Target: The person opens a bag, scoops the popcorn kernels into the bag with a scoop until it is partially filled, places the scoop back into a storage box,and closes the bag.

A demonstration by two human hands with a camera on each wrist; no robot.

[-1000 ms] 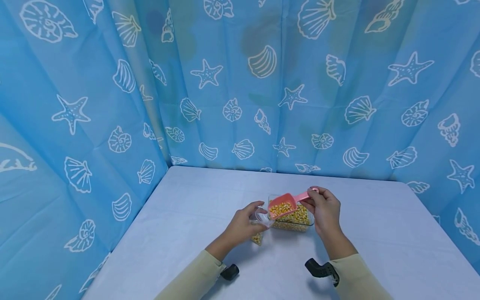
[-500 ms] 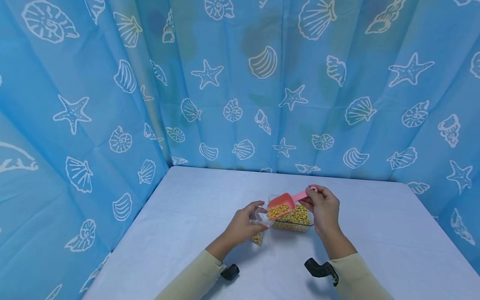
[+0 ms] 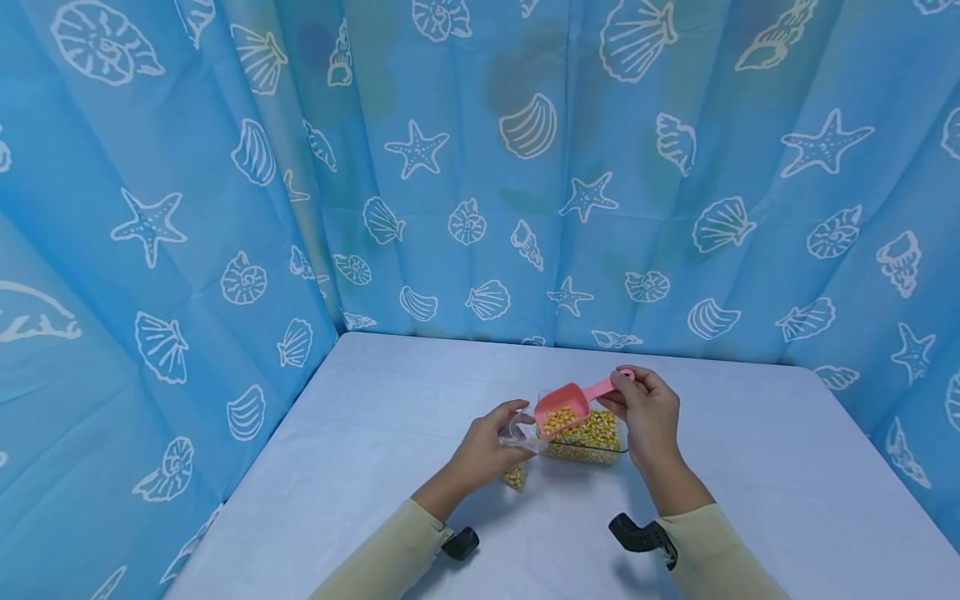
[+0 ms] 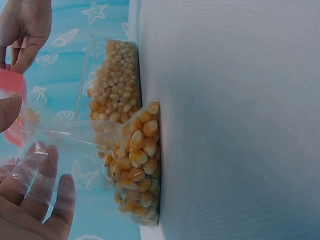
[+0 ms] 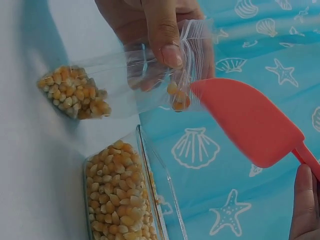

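Note:
My left hand (image 3: 483, 446) holds a clear zip bag (image 5: 75, 92) by its top, thumb on one side near the mouth. Corn kernels (image 4: 137, 165) fill the bag's bottom, which hangs close to the table. With its fingertips, my right hand (image 3: 652, 417) grips the handle of a pink scoop (image 3: 553, 403). The scoop's tip sits at the bag's mouth, tilted down toward it, with some kernels still lying in the pan. In the right wrist view, a few kernels (image 5: 178, 97) are inside the bag just below its mouth.
A clear rectangular container (image 5: 141, 145) of corn kernels stands on the white table (image 3: 390, 400), behind the bag and under the scoop. A blue curtain with shell prints (image 3: 465, 258) rises along the back and left edges. Black wrist mounts (image 3: 637, 533) stick out from the sleeves.
The scoop has tipped further toward the bag, its handle end rising slightly with my right hand. Fewer kernels lie in the pan now. My left hand has stayed in place on the bag.

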